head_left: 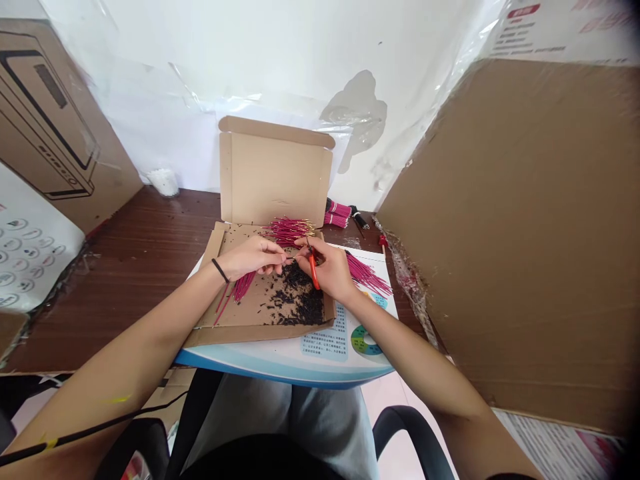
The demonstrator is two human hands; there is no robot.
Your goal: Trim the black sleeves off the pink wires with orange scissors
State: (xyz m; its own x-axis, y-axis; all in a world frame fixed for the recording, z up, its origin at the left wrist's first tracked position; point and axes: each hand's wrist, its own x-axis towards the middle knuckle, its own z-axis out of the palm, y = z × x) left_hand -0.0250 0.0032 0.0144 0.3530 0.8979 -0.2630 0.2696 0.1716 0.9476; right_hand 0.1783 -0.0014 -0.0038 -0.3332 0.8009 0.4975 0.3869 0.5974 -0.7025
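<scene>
My left hand (254, 257) is closed, pinching one thin wire (295, 257) over an open cardboard box (227, 319). A bunch of pink-red wires (243, 285) sticks out from under that hand. My right hand (329, 269) is closed round a small tool with orange-red handles (313, 270), its tip at the wire's end. A heap of small black bits (300, 300) lies in the box tray below both hands. More pink wires with gold tips (289, 230) lie at the tray's back edge. Another bundle (367, 275) rests under my right wrist.
The box sits on a white and blue printed sheet (330, 347) on a dark wooden table (130, 267). Its lid (275, 177) stands upright behind. Tied pink wire bundles (338, 213) lie at the back. Large cardboard panels (525, 233) stand right, another carton (50, 127) left.
</scene>
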